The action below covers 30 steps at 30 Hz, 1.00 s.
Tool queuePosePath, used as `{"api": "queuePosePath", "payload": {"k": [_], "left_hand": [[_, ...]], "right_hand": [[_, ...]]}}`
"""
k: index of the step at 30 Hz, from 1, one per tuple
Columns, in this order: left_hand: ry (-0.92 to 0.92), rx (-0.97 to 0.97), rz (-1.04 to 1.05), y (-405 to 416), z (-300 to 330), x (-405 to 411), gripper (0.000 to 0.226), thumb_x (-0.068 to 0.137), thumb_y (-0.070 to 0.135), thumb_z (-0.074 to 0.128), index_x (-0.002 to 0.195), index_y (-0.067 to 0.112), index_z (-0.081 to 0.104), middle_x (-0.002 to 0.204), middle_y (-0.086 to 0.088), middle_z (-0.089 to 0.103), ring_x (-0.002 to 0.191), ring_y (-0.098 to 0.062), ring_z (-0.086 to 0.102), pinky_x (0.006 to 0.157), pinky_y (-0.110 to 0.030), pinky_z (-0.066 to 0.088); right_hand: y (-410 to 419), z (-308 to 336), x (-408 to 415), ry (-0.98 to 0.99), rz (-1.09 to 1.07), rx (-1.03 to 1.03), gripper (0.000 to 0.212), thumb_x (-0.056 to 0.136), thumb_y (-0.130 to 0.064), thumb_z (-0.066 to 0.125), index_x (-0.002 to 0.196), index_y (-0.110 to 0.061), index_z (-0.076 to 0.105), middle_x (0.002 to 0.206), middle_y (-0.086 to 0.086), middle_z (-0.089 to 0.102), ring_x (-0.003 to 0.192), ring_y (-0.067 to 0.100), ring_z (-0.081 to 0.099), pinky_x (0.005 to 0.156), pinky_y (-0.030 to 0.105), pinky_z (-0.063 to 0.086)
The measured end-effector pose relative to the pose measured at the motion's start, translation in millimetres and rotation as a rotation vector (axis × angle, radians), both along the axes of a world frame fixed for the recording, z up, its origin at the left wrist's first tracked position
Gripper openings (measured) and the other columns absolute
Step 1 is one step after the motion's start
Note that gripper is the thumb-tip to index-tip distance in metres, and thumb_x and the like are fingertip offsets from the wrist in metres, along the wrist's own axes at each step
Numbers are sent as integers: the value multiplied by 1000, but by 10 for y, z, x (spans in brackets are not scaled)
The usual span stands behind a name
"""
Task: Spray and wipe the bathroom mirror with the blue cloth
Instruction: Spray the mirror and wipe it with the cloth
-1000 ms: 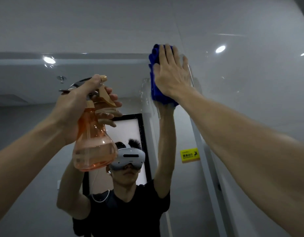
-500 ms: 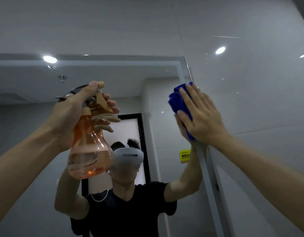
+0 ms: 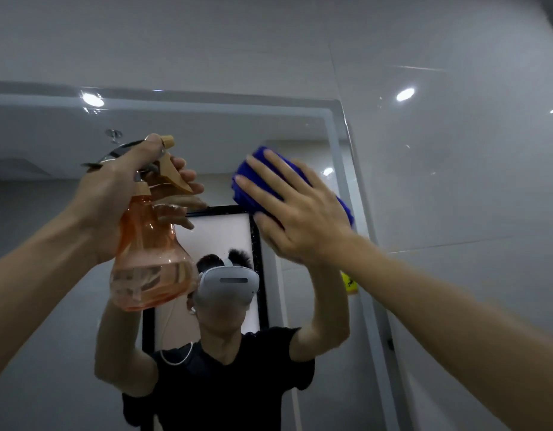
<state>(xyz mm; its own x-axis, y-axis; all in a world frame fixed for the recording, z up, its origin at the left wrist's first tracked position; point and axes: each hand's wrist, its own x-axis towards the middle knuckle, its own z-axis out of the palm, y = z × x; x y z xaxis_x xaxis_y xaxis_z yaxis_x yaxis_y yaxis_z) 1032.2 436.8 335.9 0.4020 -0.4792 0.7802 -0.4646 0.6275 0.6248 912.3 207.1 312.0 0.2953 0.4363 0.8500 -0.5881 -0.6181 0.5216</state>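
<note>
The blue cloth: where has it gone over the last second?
The right hand slid the blue cloth down from the mirror's top right corner, then leftward across the glass. The left hand still grips the orange spray bottle, raised, barely shifted.

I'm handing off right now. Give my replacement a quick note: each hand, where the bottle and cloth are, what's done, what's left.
Left hand: holds the orange spray bottle by its neck, raised in front of the mirror, some liquid inside.
Right hand: fingers straight, pressing the blue cloth flat on the glass near the mirror's upper right corner.
Done: wiping is under way.
Left: how much glass is already wiped can't be told; cover the remaining mirror, spraying again if needed.
</note>
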Motion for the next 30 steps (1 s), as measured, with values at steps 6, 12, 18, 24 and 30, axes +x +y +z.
{"api": "queuePosePath", "payload": {"k": [6,12,18,24,30], "left_hand": [[16,36,5,-28,8,-41,40,93,48,53,106,13,66,97,-5,74,99,-27,72,98,-57,47],[47,70,27,-9,-71,-17,40,93,49,53,105,13,66,91,-3,74,94,-26,73,91,-57,52],[44,63,79,54,-169,3,37,94,46,53,99,12,66,86,-4,75,72,-19,75,60,-42,59],[50,72,117,167,-225,8,46,93,47,53,109,5,65,101,-14,73,82,-25,75,69,-45,60],[62,68,158,449,-386,125,46,93,45,52,102,1,64,93,-20,74,77,-26,75,67,-46,62]], "right_hand": [[-499,-205,-424,-152,36,153,51,105,-39,31,152,-21,40,161,7,33,151,23,26,120,45,27],[-361,1095,-358,-333,68,598,57,105,-44,23,159,-25,15,167,2,13,154,27,6,121,50,18],[284,907,220,-169,65,354,52,107,-36,21,158,-27,24,167,-8,17,155,22,6,124,48,9],[268,77,188,50,76,204,56,106,-34,32,159,-21,19,167,-2,17,155,19,6,125,48,12],[236,-20,121,-74,239,426,63,106,-38,34,160,-16,10,168,-2,10,155,11,1,127,39,8]]}}
